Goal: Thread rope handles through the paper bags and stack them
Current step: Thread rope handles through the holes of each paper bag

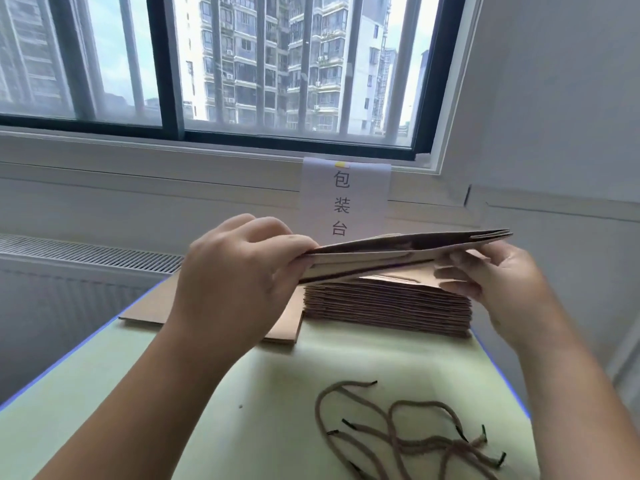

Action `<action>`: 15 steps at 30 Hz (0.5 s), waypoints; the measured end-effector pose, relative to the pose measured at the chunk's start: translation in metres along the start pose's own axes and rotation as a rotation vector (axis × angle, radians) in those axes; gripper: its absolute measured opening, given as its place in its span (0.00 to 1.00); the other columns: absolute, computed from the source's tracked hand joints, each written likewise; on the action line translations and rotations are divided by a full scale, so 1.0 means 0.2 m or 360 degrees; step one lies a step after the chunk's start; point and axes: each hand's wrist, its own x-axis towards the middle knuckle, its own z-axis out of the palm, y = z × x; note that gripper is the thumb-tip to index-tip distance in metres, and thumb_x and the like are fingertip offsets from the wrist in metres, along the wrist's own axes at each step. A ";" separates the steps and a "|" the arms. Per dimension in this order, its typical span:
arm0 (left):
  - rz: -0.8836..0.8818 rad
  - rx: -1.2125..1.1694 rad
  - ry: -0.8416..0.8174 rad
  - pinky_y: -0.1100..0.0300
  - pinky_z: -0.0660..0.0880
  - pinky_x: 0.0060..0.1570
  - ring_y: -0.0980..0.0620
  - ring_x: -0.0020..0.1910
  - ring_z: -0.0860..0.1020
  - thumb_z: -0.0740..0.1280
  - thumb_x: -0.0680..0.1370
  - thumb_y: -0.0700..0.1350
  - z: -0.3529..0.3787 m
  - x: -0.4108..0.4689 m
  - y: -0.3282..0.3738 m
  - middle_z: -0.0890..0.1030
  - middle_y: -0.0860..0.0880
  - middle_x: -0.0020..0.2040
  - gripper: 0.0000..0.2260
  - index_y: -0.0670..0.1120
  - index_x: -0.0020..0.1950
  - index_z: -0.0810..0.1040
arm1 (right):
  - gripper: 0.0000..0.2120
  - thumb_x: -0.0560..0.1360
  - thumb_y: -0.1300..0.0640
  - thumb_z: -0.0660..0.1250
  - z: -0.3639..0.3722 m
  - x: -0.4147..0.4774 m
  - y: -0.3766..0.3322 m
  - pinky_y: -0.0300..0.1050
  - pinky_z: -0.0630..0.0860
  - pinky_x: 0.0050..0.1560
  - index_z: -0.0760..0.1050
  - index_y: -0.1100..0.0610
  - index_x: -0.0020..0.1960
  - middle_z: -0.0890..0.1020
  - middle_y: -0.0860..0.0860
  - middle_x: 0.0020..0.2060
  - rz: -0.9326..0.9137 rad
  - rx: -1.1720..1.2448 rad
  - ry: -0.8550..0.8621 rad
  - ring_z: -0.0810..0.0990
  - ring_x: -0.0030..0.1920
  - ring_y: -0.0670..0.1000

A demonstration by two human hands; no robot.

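Observation:
I hold one flat brown paper bag [398, 254] in the air, edge-on, above the table. My left hand [239, 271] pinches its left end between thumb and fingers. My right hand [498, 285] supports the right end from below, fingers curled under the bag. Under the bag sits a stack of flat brown paper bags [388, 306]. Several brown rope handles with black tips [408, 434] lie tangled on the table near its front right.
The table [138, 393] has a pale green top with a blue edge. A flat cardboard sheet [284, 327] lies left of the stack. A paper sign [346, 199] hangs on the wall below the window. A radiator [86, 258] stands to the left.

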 end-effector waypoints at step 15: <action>-0.1340 -0.1004 -0.0286 0.60 0.72 0.62 0.60 0.54 0.77 0.79 0.71 0.56 0.09 -0.12 -0.10 0.79 0.63 0.56 0.22 0.70 0.60 0.77 | 0.15 0.81 0.70 0.59 -0.01 0.04 0.05 0.39 0.81 0.34 0.80 0.54 0.50 0.86 0.48 0.36 0.0006 0.0516 0.0230 0.84 0.35 0.45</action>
